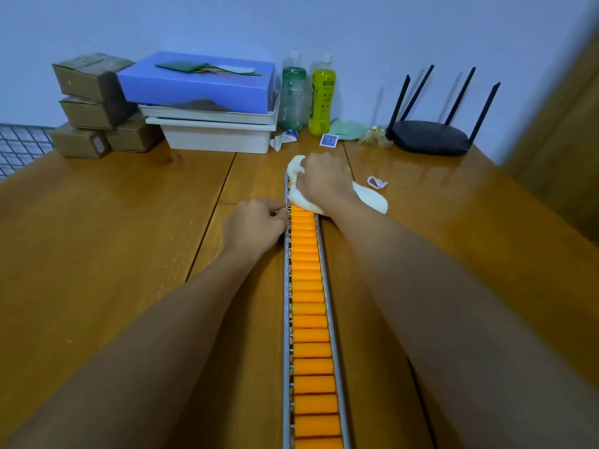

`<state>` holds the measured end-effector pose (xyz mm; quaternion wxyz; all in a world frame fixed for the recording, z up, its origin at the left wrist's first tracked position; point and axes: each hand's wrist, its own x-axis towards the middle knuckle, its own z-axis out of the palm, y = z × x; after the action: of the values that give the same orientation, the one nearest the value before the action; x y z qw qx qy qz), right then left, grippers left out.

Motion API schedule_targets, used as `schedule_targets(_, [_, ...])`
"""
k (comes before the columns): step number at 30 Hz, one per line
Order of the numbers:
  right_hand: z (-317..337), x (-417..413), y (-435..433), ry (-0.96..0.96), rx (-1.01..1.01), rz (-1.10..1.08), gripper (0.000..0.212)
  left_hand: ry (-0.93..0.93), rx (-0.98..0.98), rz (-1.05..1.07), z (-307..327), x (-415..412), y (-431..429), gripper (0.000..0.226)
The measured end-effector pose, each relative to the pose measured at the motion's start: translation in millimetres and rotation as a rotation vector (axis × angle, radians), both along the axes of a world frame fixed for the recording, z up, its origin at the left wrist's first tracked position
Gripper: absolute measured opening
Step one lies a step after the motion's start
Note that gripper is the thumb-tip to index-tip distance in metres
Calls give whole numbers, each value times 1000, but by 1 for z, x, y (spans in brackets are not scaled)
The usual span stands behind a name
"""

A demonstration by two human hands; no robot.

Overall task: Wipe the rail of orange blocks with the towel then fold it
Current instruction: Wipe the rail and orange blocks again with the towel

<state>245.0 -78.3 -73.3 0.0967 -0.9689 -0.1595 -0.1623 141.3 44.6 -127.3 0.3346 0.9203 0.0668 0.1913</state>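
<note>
Towel (369, 197) first: white and bunched, it sits on the far end of the rail of orange blocks (308, 303), one tail spilling off to the right onto the wooden table (113, 222). The right hand (324, 179) lies on top of it, knuckles up and fingers curled tight into the cloth, holding the wad down on the blocks. The rail itself runs straight away from the person down the middle of the table, its orange blocks packed in one row between two thin metal sides. The left hand (256, 226) rests just beside the rail's left side, a little nearer the person than the towel, fingers bent and their tips against the metal edge; whether they pinch it or only press on it I cannot tell. A small purple loop (376, 182) lies on the table near the towel's tail. Along the wall at the back stand a black router (428, 136) with four aerials, a yellow bottle (321, 95) and a green bottle (293, 92) side by side, a blue box (197, 81) on top of stacked white trays (214, 131), and a pile of cardboard boxes (90, 105) at the left.
</note>
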Motion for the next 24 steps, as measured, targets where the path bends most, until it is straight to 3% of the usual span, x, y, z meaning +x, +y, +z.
schedule_targets(8, [3,-12,-34,6,-34,-29,26,1,-21,-3,0,0,1,26])
schedule_targets(16, [38,-46,-23,-132,-1,-1,27,25,-51,9,0,0,2,27])
schedule_targets(20, [22,-74,-3,-44,-21,62,22,58,-45,-6,1,-1,2,21])
schedule_targets(24, [2,-83,-5,14,-8,56,20,50,-85,-4,-2,0,4,28])
